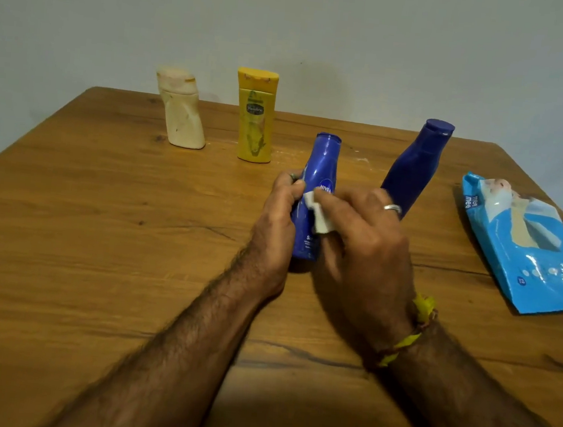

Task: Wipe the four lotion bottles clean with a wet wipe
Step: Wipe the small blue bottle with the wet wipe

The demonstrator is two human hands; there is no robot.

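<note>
My left hand point(278, 213) grips a blue Nivea lotion bottle point(320, 169) by its left side, holding it upright at the table's middle. My right hand point(363, 242) pinches a small white wet wipe point(318, 213) and presses it against the front of that bottle. A second, darker blue bottle point(415, 164) stands just behind my right hand, leaning in the wide view. A yellow Vaseline bottle point(255, 118) and a cream-coloured bottle point(181, 110) stand further back on the left.
A blue pack of wet wipes point(524, 243) lies flat near the right edge of the wooden table point(99, 230). A plain wall rises right behind the table's far edge. White smears mark the wood by the yellow bottle.
</note>
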